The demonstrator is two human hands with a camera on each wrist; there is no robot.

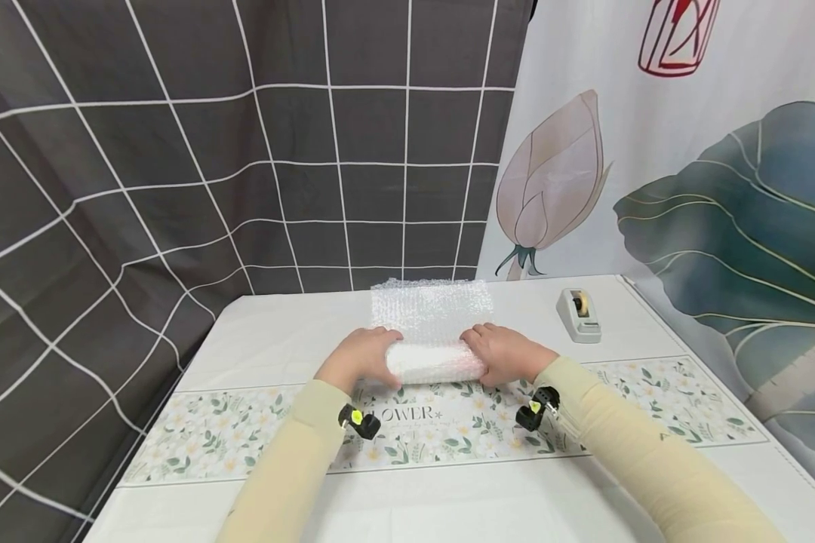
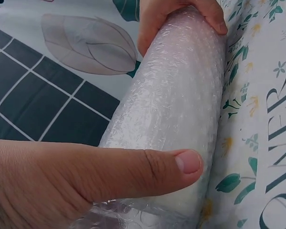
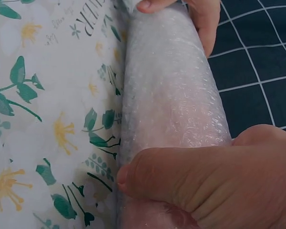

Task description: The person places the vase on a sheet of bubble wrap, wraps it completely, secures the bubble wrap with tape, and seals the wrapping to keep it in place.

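A roll of bubble wrap point(image 1: 435, 363) lies across the table in front of me, with something white and pinkish showing through its layers. My left hand point(image 1: 365, 357) grips its left end, thumb on the near side and fingers over the far side. At the other end my right hand point(image 1: 505, 353) holds it the same way. Beyond the roll, a flat stretch of bubble wrap sheet point(image 1: 431, 305) runs to the table's back edge. In the left wrist view the left thumb point(image 2: 152, 171) presses along the roll; the wrapped thing itself is mostly hidden.
A grey tape dispenser point(image 1: 579, 315) with a yellowish tape roll stands at the back right of the table. The white tablecloth point(image 1: 448, 501) carries a floral band with lettering. Behind the table hang a dark grid-patterned curtain point(image 1: 373, 128) and a white one with printed plants.
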